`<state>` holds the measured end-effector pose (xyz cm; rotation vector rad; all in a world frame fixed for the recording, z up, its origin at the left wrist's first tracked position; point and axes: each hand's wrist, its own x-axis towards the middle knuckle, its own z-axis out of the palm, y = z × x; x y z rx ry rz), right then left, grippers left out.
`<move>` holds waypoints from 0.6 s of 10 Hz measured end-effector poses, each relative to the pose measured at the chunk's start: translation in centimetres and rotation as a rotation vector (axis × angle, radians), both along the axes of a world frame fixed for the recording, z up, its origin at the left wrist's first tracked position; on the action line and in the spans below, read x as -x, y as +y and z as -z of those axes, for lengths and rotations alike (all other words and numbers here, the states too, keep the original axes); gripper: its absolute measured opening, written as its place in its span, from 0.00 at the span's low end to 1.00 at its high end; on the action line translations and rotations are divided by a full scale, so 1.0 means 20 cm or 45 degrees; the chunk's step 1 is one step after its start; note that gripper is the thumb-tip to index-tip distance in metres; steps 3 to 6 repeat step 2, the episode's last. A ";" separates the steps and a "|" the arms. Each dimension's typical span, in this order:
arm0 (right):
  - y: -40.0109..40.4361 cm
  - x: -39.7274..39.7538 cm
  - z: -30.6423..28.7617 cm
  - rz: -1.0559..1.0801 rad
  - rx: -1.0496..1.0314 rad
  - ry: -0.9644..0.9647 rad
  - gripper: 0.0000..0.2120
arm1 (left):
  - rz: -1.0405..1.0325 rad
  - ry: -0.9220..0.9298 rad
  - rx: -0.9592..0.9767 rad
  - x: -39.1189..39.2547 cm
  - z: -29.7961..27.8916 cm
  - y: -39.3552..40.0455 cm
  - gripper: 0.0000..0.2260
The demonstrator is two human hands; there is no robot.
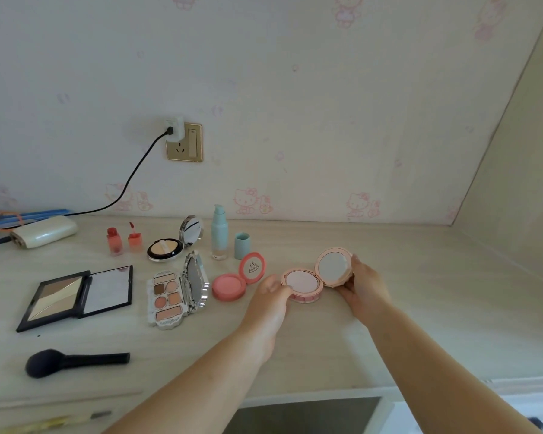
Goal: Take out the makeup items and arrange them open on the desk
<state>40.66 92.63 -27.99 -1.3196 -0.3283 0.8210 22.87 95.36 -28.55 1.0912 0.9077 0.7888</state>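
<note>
Hands grip the open pink compact [303,285] on the desk [420,292]: left hand [271,289] its base, right hand [359,277] its lid.

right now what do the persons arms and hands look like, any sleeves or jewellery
Both forearms are bare up to the bottom edge of the picture: no sleeves show. The left hand and right hand wear no gloves, and no watch, bracelet or ring is visible. Nails are too small to judge for polish.
</note>
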 end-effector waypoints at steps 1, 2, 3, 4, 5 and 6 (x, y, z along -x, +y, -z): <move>-0.05 0.04 0.00 0.004 0.032 -0.084 0.14 | -0.035 -0.119 0.079 0.03 0.00 -0.01 0.22; -0.13 0.06 -0.01 0.104 0.120 -0.221 0.16 | -0.094 -0.113 0.041 0.10 0.00 -0.03 0.20; -0.13 0.06 -0.01 0.104 0.120 -0.221 0.16 | -0.094 -0.113 0.041 0.10 0.00 -0.03 0.20; -0.13 0.06 -0.01 0.104 0.120 -0.221 0.16 | -0.094 -0.113 0.041 0.10 0.00 -0.03 0.20; -0.13 0.06 -0.01 0.104 0.120 -0.221 0.16 | -0.094 -0.113 0.041 0.10 0.00 -0.03 0.20; -0.13 0.06 -0.01 0.104 0.120 -0.221 0.16 | -0.094 -0.113 0.041 0.10 0.00 -0.03 0.20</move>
